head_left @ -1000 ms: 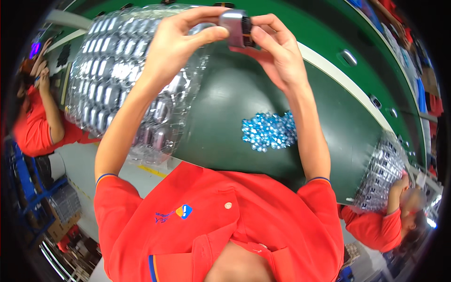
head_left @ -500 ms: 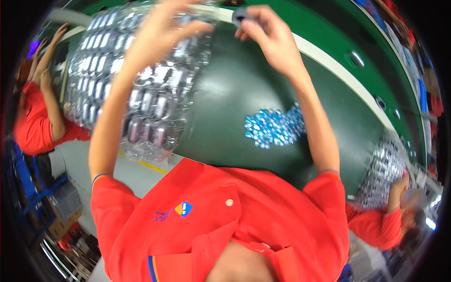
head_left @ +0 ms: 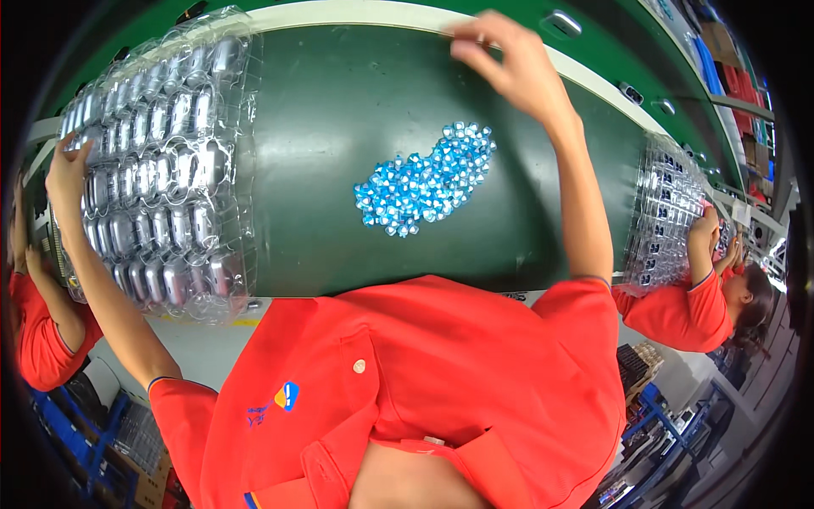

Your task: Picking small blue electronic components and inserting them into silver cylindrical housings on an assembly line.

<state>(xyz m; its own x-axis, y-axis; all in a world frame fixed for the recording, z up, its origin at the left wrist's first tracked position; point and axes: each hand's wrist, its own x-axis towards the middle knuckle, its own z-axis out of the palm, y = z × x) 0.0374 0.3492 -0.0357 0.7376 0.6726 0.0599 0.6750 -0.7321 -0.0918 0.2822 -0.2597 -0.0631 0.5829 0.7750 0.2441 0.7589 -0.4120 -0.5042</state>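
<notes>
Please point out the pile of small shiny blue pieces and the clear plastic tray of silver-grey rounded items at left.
Pile of small shiny blue pieces (head_left: 421,187), head view: middle of the heap.
Clear plastic tray (head_left: 246,161), head view: its right edge.

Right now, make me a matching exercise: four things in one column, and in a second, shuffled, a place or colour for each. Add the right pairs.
Column one
1. Left hand
2. Right hand
3. Shiny pieces
4. Plastic tray

Column two
A. Blue, heaped on the table
B. Bearing rows of grey cases
C. By the tray's left side
D. Over the table's far edge

Right pairs: 1-C, 2-D, 3-A, 4-B
</notes>
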